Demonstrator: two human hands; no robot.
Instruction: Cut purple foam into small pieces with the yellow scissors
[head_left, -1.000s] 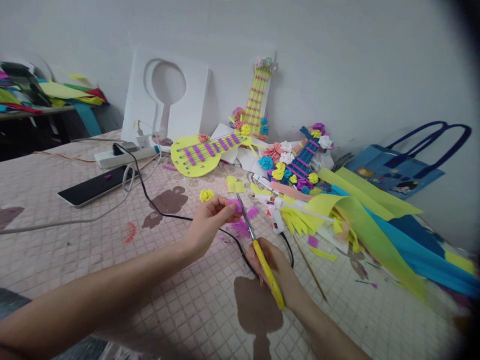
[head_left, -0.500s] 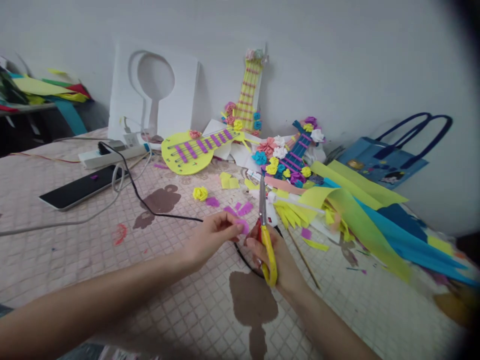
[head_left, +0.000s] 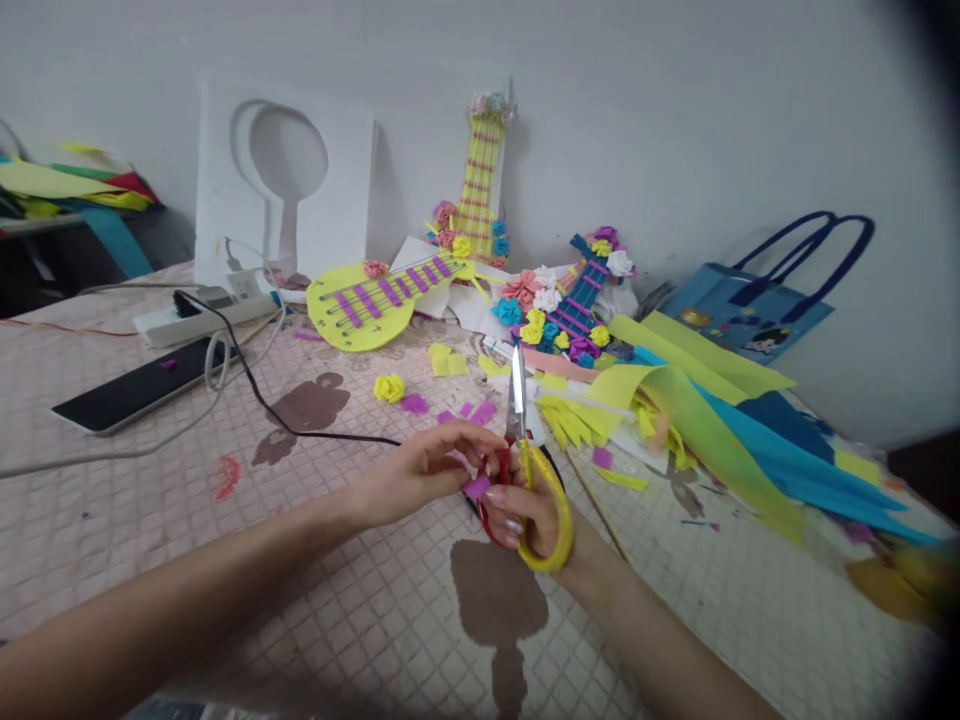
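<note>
Scissors (head_left: pixel 546 508) with yellow and red handles hang on the fingers of my right hand (head_left: pixel 536 505), blades pointing away from me. A small purple paper piece (head_left: pixel 478 487) lies between the fingertips of both hands. My left hand (head_left: pixel 431 468) reaches in from the left, its fingers bent close to the right fingertips; whether they grip the paper is hard to see. Beyond the hands lie purple scraps (head_left: pixel 480 412) and a yellow paper flower (head_left: pixel 389 388).
Behind stand a yellow paper guitar (head_left: pixel 360 312), a blue flowered one (head_left: pixel 583 305) and a white cut-out board (head_left: pixel 345 190). A black cable (head_left: pixel 281 418) runs toward the hands. Crepe strips (head_left: pixel 697 440), a thin stick (head_left: pixel 596 505) and a blue bag (head_left: pixel 750 310) are on the right.
My hands have come together around the purple piece. The scissors have turned, and their yellow handle loop now shows wider. The whole view has shifted slightly.
</note>
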